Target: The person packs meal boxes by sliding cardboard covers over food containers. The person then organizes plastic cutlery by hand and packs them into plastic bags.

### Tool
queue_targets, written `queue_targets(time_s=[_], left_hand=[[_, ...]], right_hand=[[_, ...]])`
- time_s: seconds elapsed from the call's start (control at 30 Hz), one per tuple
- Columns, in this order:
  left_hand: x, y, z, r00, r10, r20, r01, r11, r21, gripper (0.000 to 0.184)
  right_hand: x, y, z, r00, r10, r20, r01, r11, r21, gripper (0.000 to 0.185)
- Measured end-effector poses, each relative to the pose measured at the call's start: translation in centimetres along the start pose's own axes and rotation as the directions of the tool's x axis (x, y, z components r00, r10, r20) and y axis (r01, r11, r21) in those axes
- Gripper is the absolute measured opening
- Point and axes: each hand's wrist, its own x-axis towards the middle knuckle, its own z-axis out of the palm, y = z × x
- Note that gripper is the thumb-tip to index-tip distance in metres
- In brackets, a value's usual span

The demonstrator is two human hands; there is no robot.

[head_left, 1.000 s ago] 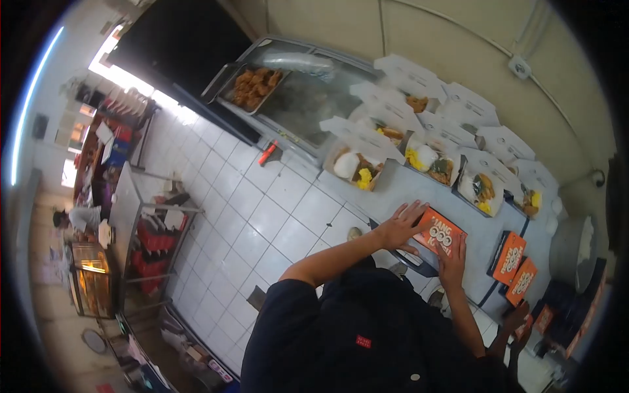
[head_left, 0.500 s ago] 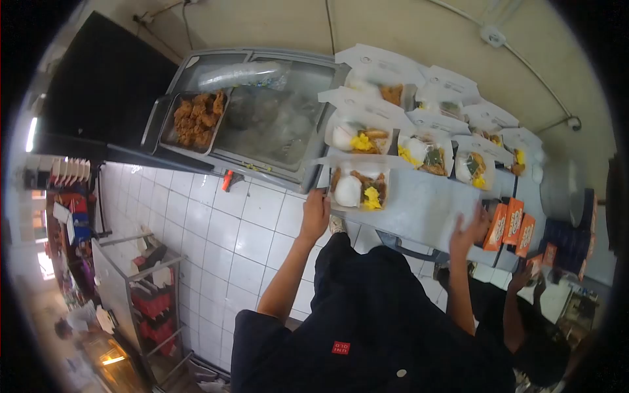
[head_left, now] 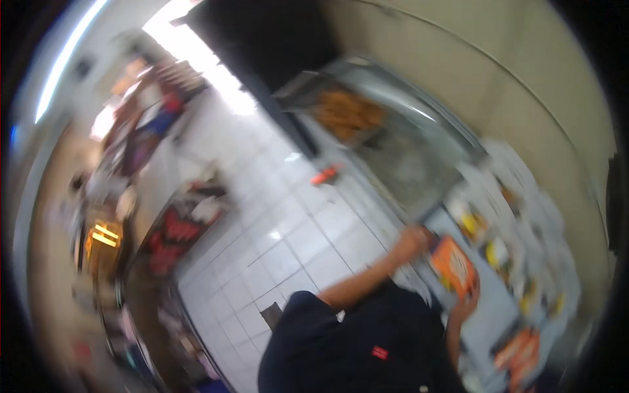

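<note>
Fingers [head_left: 474, 287] of the right hand [head_left: 466, 304] are gripping the near right edge of an orange takeaway box [head_left: 455, 265], which is carrying blurred pale lettering. The left hand [head_left: 413, 242] is resting at the box's far left corner; motion blur is hiding whether its fingers are gripping or only touching. The box is sitting between the two hands, at the near side of a pale blue-grey surface [head_left: 488, 318]. Just beyond it, white meal boxes [head_left: 508, 171] are standing open in a cluster, yellow food showing in several. More orange boxes [head_left: 517, 357] are lying near the right hand, toward the lower right. Fried chicken [head_left: 350, 114] is lying in a heap well beyond the left hand.
</note>
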Motion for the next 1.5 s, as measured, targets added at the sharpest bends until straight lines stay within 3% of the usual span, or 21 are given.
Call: queue_targets(time_s=[0.03, 0.07, 0.1, 0.13, 0.2, 0.27, 0.43, 0.53, 0.73, 0.87, 0.9, 1.0, 1.03, 1.1, 1.13, 1.2, 1.27, 1.3, 1.33, 1.4, 1.5], left_hand=[[-2.1, -1.4, 2.3, 0.998, 0.042, 0.038, -0.044, 0.997, 0.064, 0.035], [-3.0, 0.7, 2.0, 0.973, -0.221, 0.058, 0.226, 0.969, -0.099, 0.046], [-4.0, 0.3, 4.0, 0.951, -0.307, -0.036, 0.277, 0.900, -0.337, 0.044], [-4.3, 0.8, 4.5, 0.927, -0.375, -0.003, 0.334, 0.828, -0.450, 0.042], [-3.0, 4.3, 1.5, 0.907, -0.408, 0.103, 0.394, 0.738, -0.548, 0.038], [-1.2, 7.2, -3.9, 0.842, -0.455, 0.290, 0.538, 0.665, -0.518, 0.035], [-1.3, 6.3, -2.8, 0.921, -0.378, 0.099, 0.383, 0.823, -0.419, 0.031], [-0.8, 5.8, -2.4, 0.909, -0.362, 0.207, 0.413, 0.853, -0.320, 0.028], [0.1, 6.3, -3.3, 0.932, -0.292, 0.213, 0.355, 0.852, -0.385, 0.055], [0.7, 7.3, -4.5, 0.861, -0.298, 0.412, 0.413, 0.883, -0.223, 0.066], [0.9, 8.7, -6.9, 0.837, -0.251, 0.486, 0.389, 0.898, -0.207, 0.065], [-1.0, 9.9, -7.6, 0.946, -0.101, 0.309, 0.020, 0.967, 0.253, 0.073], [0.1, 10.6, -9.0, 0.800, -0.255, 0.544, 0.142, 0.960, 0.242, 0.087], [-0.4, 8.3, -5.3, 0.897, -0.225, 0.380, 0.111, 0.948, 0.300, 0.088], [-1.7, 7.6, -2.7, 0.928, -0.177, 0.329, 0.074, 0.950, 0.302, 0.089], [-0.6, 6.9, -1.2, 0.941, -0.140, 0.307, 0.037, 0.948, 0.317, 0.088], [0.0, 5.3, -2.0, 0.911, 0.014, 0.412, -0.031, 0.999, 0.036, 0.086], [0.9, 5.2, -2.8, 0.915, 0.057, 0.400, -0.076, 0.997, 0.033, 0.093], [1.5, 4.6, -3.4, 0.861, 0.167, 0.480, -0.263, 0.954, 0.140, 0.096], [3.9, 5.5, -5.4, 0.717, 0.194, 0.669, -0.355, 0.928, 0.112, 0.100], [4.7, 4.2, -4.7, 0.650, 0.258, 0.715, -0.397, 0.917, 0.030, 0.097]], right_hand=[[-3.2, 6.0, -0.5, 0.999, 0.034, -0.004, -0.034, 0.981, -0.191, 0.046], [-3.7, 7.9, 0.0, 0.999, 0.039, 0.009, -0.036, 0.979, -0.202, 0.045], [-3.5, 9.6, 0.7, 0.982, -0.182, 0.056, 0.190, 0.917, -0.352, 0.044], [-2.8, 8.5, 2.3, 1.000, -0.017, -0.004, 0.017, 0.996, -0.090, 0.052], [-1.6, 4.7, 3.6, 1.000, 0.014, -0.013, -0.014, 0.999, -0.048, 0.051], [-0.8, 2.0, 4.0, 1.000, 0.004, -0.005, -0.004, 0.998, -0.058, 0.050], [0.7, -0.7, 3.6, 1.000, 0.014, 0.011, -0.013, 0.999, -0.042, 0.048], [1.0, -1.8, 3.0, 1.000, -0.018, 0.014, 0.020, 0.989, -0.144, 0.044], [1.3, -6.6, 2.7, 0.976, 0.171, 0.131, -0.152, 0.978, -0.144, 0.045], [0.7, -6.0, 2.3, 0.971, 0.169, 0.170, -0.145, 0.979, -0.142, 0.051], [0.4, -5.5, 2.1, 0.970, 0.162, 0.182, -0.137, 0.981, -0.140, 0.053], [-0.2, -3.3, 0.9, 0.969, 0.098, 0.227, -0.074, 0.991, -0.111, 0.058], [-0.2, -1.9, 0.6, 0.964, 0.050, 0.260, -0.030, 0.996, -0.079, 0.059], [0.7, 0.2, 0.3, 0.930, -0.072, 0.360, 0.082, 0.997, -0.012, 0.063], [1.3, 1.5, 0.3, 0.921, -0.059, 0.385, 0.118, 0.984, -0.133, 0.071], [4.6, -4.8, 1.9, 0.741, -0.148, 0.655, 0.413, 0.869, -0.271, 0.070], [3.5, -0.9, 2.1, 0.667, -0.313, 0.676, 0.672, 0.643, -0.366, 0.077], [3.7, -1.0, 1.3, 0.674, -0.183, 0.715, 0.604, 0.694, -0.391, 0.082], [5.1, -3.8, 0.5, 0.632, -0.043, 0.774, 0.568, 0.705, -0.424, 0.080], [6.4, -4.0, -1.0, 0.599, -0.029, 0.801, 0.591, 0.691, -0.416, 0.079], [7.3, -2.5, -0.9, 0.594, -0.085, 0.800, 0.605, 0.703, -0.374, 0.070]])
